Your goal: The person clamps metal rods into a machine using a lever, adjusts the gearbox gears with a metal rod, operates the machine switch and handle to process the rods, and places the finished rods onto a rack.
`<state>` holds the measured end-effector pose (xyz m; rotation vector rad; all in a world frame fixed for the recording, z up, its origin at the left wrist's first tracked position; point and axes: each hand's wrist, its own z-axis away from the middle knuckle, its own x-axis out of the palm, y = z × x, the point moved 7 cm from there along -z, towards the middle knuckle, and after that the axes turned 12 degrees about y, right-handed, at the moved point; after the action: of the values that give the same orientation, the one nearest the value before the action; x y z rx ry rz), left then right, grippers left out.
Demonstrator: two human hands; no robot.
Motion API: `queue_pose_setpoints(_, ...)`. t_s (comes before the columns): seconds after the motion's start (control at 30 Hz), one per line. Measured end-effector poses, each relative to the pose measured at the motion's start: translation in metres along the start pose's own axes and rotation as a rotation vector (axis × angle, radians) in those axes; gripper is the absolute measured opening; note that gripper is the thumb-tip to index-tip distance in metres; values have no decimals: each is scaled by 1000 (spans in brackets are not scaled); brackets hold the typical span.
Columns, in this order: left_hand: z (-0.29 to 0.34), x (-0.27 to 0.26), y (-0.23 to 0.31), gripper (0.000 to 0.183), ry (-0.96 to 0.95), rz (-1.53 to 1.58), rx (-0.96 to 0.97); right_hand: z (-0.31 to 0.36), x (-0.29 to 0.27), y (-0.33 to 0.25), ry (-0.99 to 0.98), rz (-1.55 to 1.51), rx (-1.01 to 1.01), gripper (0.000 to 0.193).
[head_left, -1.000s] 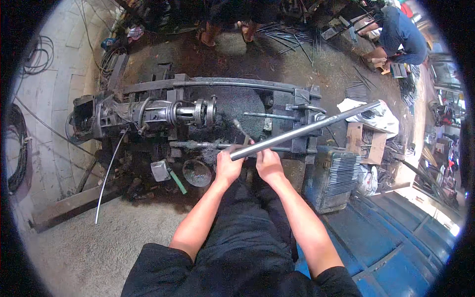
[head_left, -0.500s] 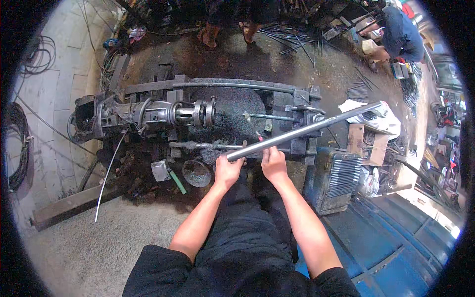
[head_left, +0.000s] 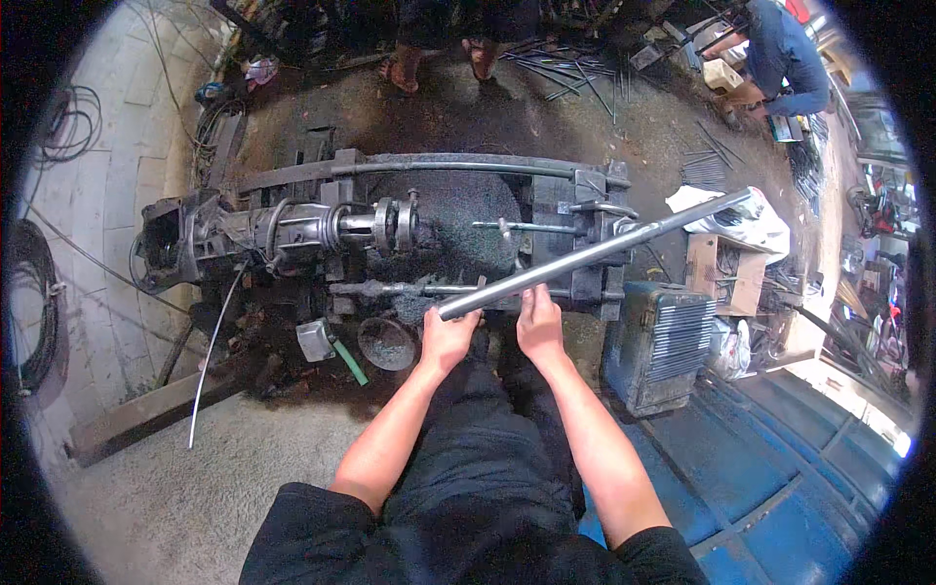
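A long, smooth grey metal bar (head_left: pixel 595 252) slants from near my waist up to the right, over the front of a lathe-like machine (head_left: pixel 292 226). My left hand (head_left: pixel 450 339) is closed round its lower, near end. Further along, my right hand (head_left: pixel 541 327) has its fingers pressed together against the bar's underside. Behind the bar, a thin rod (head_left: pixel 546 228) with a small pale fitting juts from the machine's right block. A round chuck-like metal head (head_left: pixel 395 225) faces it from the left. Dark metal shavings (head_left: pixel 453 200) lie between them.
A stack of shiny rods (head_left: pixel 680 338) stands right of my legs, behind it a cardboard box (head_left: pixel 726 271) with a white sack. A bowl of shavings (head_left: pixel 388 344) and a green-handled tool (head_left: pixel 349 361) are at left. A person (head_left: pixel 785 54) bends at the far right; another's feet (head_left: pixel 402 73) show at the back.
The bar has shifted slightly, its far end rising a little in the picture. A small slender piece with a pink end, seen beyond my right hand, no longer shows there. My grip looks the same.
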<state>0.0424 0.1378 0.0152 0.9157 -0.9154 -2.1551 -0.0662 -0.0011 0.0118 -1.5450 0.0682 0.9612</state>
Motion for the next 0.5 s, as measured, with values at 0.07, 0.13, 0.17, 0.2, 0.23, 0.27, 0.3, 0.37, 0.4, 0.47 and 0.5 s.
queue_pose_setpoints(0.07,-4,0,-8,21,8,-28,32,-1,-1,2,19,-17,26,22)
queue_pose_setpoints(0.13,-5,0,-5,21,13,-56,66,-2,-2,0,38,-8,-19,22)
queue_pose_setpoints(0.17,-4,1,-6,22,-6,-54,37,-4,-3,1,40,-8,-19,22)
queue_pose_setpoints(0.2,-3,1,-6,23,-23,-53,6,-5,-5,3,42,-4,27,22)
queue_pose_setpoints(0.23,-4,2,-10,23,-22,-54,7,-6,-7,6,43,1,73,22)
queue_pose_setpoints(0.27,-5,5,-16,24,-23,-8,0,-3,-4,3,4,13,62,21)
queue_pose_setpoints(0.3,-4,7,-11,25,-27,37,-7,-3,-5,2,7,14,62,21)
queue_pose_setpoints(0.37,0,5,2,22,15,6,53,-3,-4,-1,-17,20,41,20)
queue_pose_setpoints(0.4,2,2,13,20,59,-24,114,-4,-4,0,-14,22,41,20)
queue_pose_setpoints(0.47,1,6,13,23,16,-57,91,-7,-3,2,-1,66,53,20)
queue_pose_setpoints(0.5,1,7,11,26,-21,-93,64,-10,-3,0,-2,65,53,20)
